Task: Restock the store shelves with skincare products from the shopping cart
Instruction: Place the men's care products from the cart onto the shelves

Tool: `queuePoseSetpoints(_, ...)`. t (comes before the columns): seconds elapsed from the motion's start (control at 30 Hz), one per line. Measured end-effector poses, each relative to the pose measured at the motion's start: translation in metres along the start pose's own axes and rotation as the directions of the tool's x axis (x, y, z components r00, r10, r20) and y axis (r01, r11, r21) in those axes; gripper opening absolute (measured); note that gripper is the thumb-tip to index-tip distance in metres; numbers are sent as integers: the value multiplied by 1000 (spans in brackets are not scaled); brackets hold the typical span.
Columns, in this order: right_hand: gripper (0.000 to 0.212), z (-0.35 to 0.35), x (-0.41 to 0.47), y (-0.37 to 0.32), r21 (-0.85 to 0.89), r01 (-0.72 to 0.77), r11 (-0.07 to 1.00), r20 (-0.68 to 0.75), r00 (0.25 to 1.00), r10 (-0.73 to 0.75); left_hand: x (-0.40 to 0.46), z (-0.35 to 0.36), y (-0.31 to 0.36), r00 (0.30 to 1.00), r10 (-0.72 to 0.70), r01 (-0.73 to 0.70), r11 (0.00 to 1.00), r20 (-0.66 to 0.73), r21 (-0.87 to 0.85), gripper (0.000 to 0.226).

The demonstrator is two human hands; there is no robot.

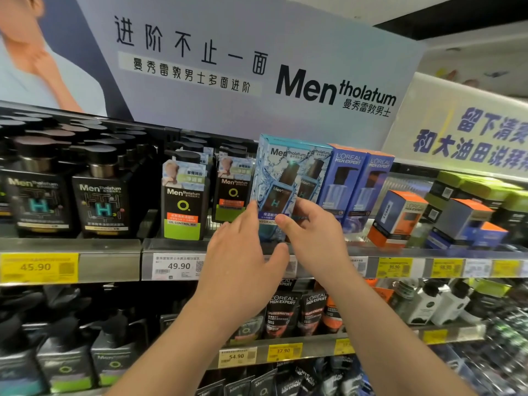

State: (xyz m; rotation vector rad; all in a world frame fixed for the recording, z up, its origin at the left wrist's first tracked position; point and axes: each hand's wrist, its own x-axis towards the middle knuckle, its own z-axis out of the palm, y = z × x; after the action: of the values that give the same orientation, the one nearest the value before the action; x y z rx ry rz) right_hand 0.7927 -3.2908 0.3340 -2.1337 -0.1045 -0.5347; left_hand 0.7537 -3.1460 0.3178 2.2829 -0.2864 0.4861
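Blue Mentholatum box [281,178] held between left hand [243,247] and right hand [311,232] grips.

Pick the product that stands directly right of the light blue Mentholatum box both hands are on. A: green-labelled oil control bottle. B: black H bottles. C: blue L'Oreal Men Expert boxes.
C: the blue L'Oreal Men Expert boxes stand against the right side of the light blue Mentholatum box, which the left hand and right hand touch.

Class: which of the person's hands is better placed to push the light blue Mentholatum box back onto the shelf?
Right hand: its fingers curl around the light blue Mentholatum box. Left hand only touches its left edge.
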Motion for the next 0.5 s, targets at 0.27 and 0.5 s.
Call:
queuePoseSetpoints(0.27, 33, -4, -13, 2, 141, 6, 990, -62, 998, 3, -6, -4, 0, 998, 15, -16, 1000, -54, -25, 86)
queuePoseSetpoints(0.5, 30, -10, -34, 15, 306, 21, 952, -246, 968, 57, -19, -2, 4, 993, 3, -15, 995, -117, -103, 79)
